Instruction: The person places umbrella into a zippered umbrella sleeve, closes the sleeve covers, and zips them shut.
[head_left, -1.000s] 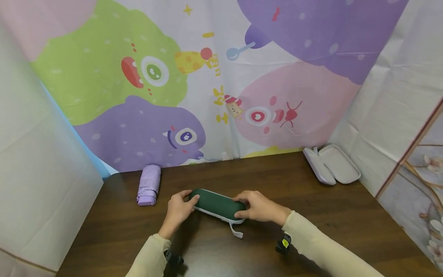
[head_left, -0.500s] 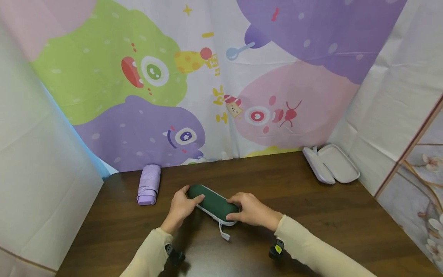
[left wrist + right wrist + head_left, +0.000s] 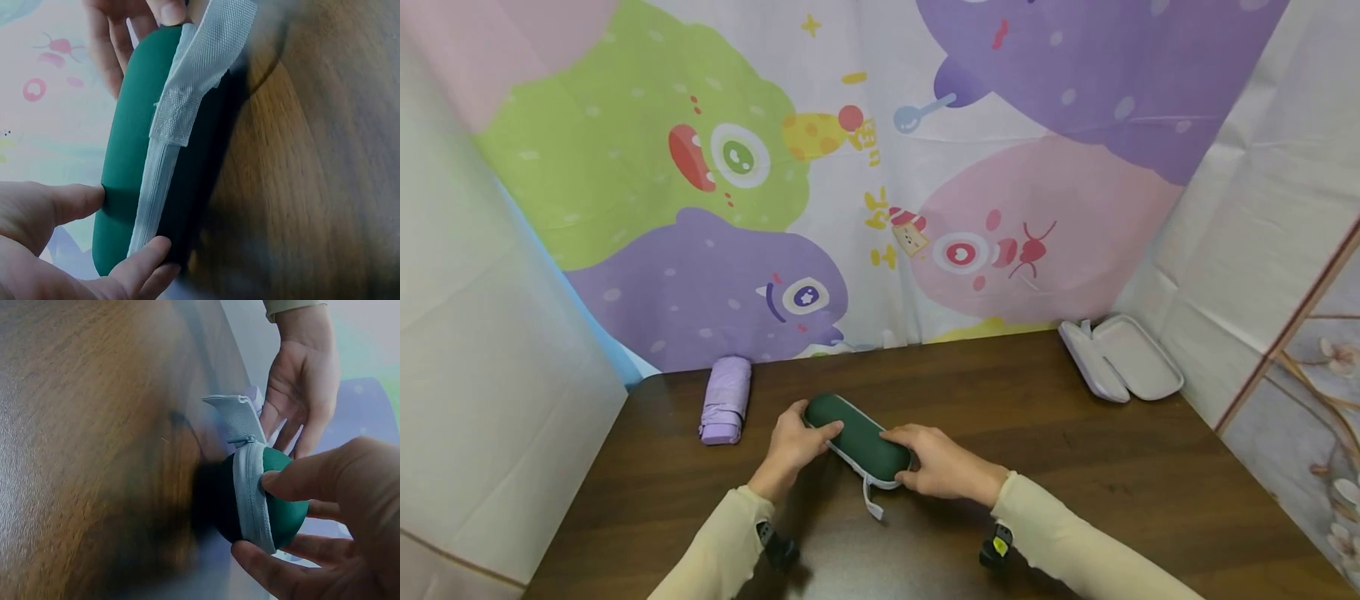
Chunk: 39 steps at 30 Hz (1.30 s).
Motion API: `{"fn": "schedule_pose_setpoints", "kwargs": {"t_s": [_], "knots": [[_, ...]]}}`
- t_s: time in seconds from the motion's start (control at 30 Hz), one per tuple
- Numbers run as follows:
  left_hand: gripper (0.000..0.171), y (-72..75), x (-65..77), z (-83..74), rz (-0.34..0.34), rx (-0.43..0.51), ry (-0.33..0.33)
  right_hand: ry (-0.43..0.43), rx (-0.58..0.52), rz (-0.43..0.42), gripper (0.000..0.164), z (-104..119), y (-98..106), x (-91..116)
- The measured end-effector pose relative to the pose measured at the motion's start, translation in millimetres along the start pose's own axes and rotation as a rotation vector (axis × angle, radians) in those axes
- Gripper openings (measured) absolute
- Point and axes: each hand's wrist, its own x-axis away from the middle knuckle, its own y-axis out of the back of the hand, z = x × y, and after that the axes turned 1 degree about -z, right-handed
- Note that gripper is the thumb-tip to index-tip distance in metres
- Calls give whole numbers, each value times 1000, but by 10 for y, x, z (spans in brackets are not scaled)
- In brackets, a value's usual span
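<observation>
A green zippered hard case (image 3: 859, 438) with a pale zip band (image 3: 150, 194) lies slantwise between both hands, near the middle of the table. It is closed along the side that shows. From one end of the band hangs a light fabric strap (image 3: 872, 502). My left hand (image 3: 793, 446) grips the case's far left end, thumb on top and fingers along the side. The near right end is held by my right hand (image 3: 947, 467), which in the right wrist view (image 3: 337, 519) has its thumb on the green shell and fingers at the underside.
On the brown wooden table (image 3: 1060, 500), a folded purple umbrella (image 3: 726, 402) lies at the back left. An opened pale case (image 3: 1120, 358) sits at the back right corner. A cartoon-printed cloth (image 3: 880, 183) hangs behind the table.
Both hands have turned the green case clockwise as seen from above, its left end going away and its right end moving left. The right hand has shifted left with it.
</observation>
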Motion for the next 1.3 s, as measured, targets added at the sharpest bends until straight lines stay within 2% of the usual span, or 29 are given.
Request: {"fn": "schedule_pose_setpoints", "kwargs": {"t_s": [0.27,0.47,0.77,1.07,1.3], "knots": [[80,7,-36,-36,-9,-44,1,25,7,-47,55,18,-31,-54],[80,-30,-52,-71,9,-50,-44,-23,-6,-95,57,20,-91,-142],[76,-44,-97,-117,26,-156,-83,-34,-32,-133,59,28,-167,-259],[74,5,-215,-141,88,-103,-65,-32,-17,-145,58,36,-196,-347],[72,42,-331,-132,120,-90,-86,-65,-17,-145,55,27,-230,-424]]}}
